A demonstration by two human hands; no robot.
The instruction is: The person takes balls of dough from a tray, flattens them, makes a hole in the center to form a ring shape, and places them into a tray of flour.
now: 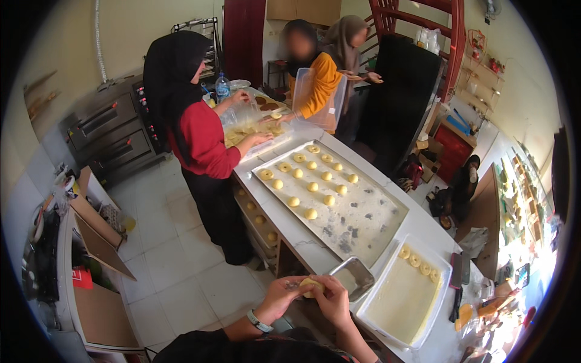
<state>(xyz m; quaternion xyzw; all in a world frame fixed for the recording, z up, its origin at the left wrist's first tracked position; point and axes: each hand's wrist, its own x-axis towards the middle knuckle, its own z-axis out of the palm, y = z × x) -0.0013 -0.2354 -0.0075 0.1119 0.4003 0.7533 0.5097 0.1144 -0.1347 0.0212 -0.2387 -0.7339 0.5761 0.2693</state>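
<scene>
Just off the counter's [419,222] near edge, the left hand [280,297], fingers curled in, pinches a pale dough piece [311,285]; the right hand [333,299], similarly curled, grips its other side. Light, even pressure should avoid tearing. Rightward stands a metal pan [363,277].

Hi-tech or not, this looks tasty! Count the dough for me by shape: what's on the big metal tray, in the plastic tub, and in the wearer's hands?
Dough balls on the metal tray: 10
Dough rings on the tray: 6
Tub rings in the plastic tub: 4
Dough piece in the left hand and right hand: 1
Total: 21
</scene>
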